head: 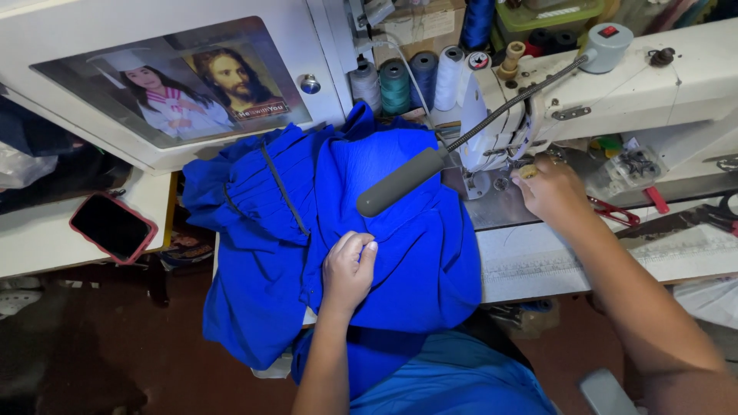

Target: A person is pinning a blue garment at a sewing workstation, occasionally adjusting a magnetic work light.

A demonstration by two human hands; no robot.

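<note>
A bright blue pleated garment (pixel 284 223) lies bunched over the front of a white sewing machine table (pixel 538 253). My left hand (pixel 348 269) rests on the blue cloth with its fingers curled, pinching a fold. My right hand (pixel 552 192) is at the needle area of the white sewing machine (pixel 615 84), fingers closed near the presser foot; what it holds is hidden. A grey gooseneck lamp head (pixel 400 181) hangs over the cloth between my hands.
Several thread cones (pixel 415 81) stand behind the machine. Red-handled scissors (pixel 615 211) and a clear box of small parts (pixel 626 170) lie right of my right hand. A phone in a red case (pixel 112 226) lies at the left. A picture panel (pixel 177 84) leans at the back.
</note>
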